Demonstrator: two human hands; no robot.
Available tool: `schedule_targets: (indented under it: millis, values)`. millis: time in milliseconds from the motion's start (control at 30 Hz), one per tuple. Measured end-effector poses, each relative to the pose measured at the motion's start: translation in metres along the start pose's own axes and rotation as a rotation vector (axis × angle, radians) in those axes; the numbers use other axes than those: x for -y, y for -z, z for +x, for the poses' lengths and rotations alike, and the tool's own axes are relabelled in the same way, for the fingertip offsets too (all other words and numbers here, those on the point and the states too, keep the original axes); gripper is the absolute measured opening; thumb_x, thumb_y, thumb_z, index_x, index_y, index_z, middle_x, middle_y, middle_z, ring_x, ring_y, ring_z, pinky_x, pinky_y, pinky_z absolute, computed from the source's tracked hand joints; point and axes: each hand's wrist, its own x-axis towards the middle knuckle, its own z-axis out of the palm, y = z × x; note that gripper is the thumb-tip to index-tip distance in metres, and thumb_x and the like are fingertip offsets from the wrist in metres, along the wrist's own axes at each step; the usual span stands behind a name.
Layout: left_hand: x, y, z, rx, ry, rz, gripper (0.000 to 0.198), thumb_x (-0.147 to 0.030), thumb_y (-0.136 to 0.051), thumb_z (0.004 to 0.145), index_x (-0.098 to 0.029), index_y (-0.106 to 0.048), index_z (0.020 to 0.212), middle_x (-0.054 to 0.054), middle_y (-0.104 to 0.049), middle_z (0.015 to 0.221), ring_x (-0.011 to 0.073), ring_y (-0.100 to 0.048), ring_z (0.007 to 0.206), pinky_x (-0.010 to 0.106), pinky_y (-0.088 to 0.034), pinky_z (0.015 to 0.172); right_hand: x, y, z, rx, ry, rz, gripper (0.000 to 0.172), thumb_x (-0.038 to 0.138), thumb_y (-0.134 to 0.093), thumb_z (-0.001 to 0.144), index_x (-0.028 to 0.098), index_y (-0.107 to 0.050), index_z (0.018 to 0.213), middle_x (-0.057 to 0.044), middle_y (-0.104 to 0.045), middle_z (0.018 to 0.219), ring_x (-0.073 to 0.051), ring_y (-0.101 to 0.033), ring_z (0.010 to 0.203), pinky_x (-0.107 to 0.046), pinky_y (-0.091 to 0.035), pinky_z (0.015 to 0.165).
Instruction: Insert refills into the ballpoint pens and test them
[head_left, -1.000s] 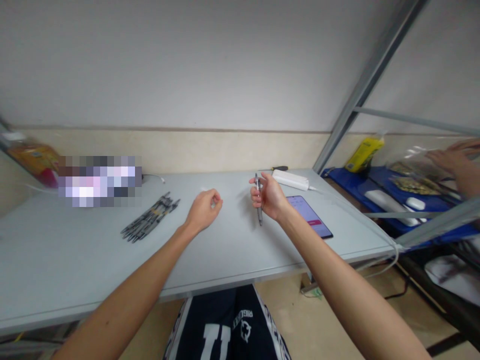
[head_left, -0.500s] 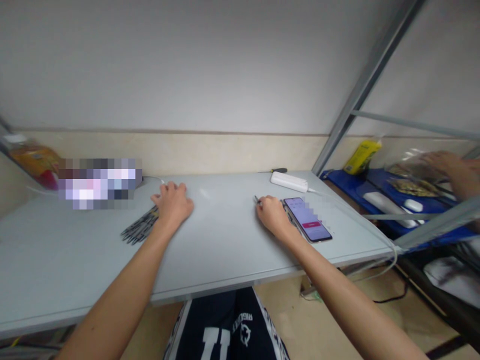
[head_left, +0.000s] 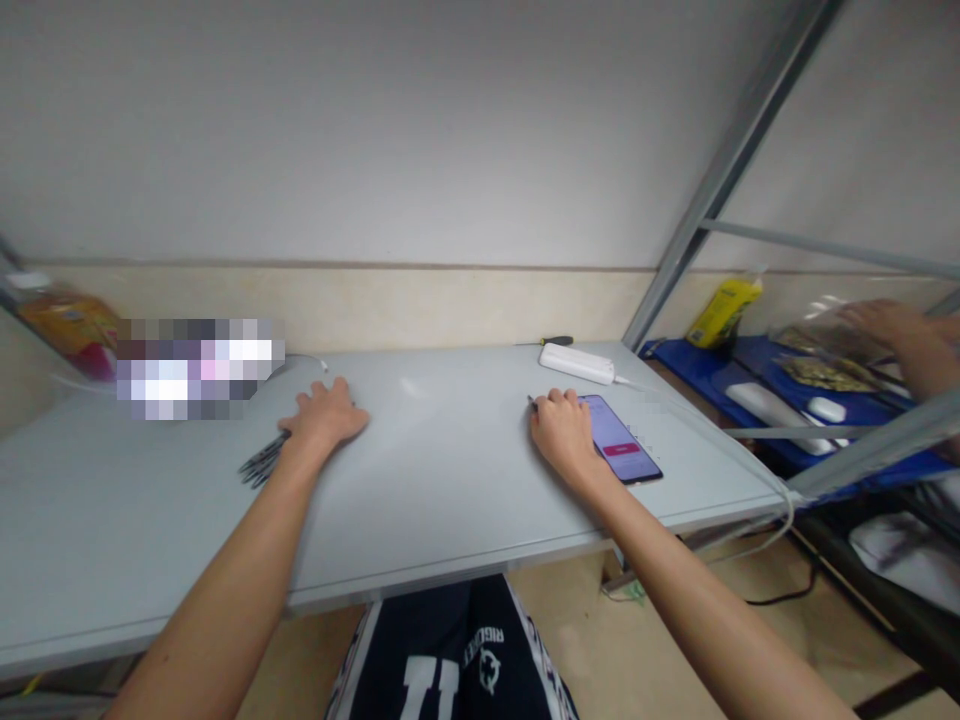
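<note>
My left hand [head_left: 324, 418] lies palm down on the grey table [head_left: 450, 480], fingers stretched over the far end of a pile of dark pens [head_left: 259, 464]. My right hand [head_left: 562, 432] rests on the table with its fingers curled round a pen [head_left: 532, 402]. Only the pen's tip shows, at the knuckles. This hand lies against the left edge of a phone [head_left: 624, 442] with a lit screen.
A white power bank [head_left: 576, 362] and a small screwdriver [head_left: 559, 341] lie at the table's back edge. A slanted metal post [head_left: 697, 220] stands at the right. Beyond it another person's hand [head_left: 896, 330] works over a blue tray [head_left: 757, 385] beside a yellow packet [head_left: 726, 308].
My right hand came down from holding the pen upright to rest on the table beside the phone. My left hand went left from the table's middle and opened onto the pen pile.
</note>
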Motion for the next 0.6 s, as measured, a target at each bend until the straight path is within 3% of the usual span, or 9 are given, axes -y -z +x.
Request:
schedule_targets:
  millis: [600]
  values:
    - [-0.007, -0.003, -0.009, -0.036, -0.109, 0.072, 0.048, -0.023, -0.038, 0.074, -0.015, -0.052, 0.119, 0.020, -0.045, 0.129, 0.0377, -0.037, 0.120, 0.060, -0.038, 0.086, -0.009, -0.005, 0.002, -0.007, 0.004, -0.062, 0.027, 0.015, -0.040, 0.086, 0.014, -0.067, 0.090, -0.015, -0.060, 0.097, -0.027, -0.046, 0.095, -0.036, -0.028, 0.071]
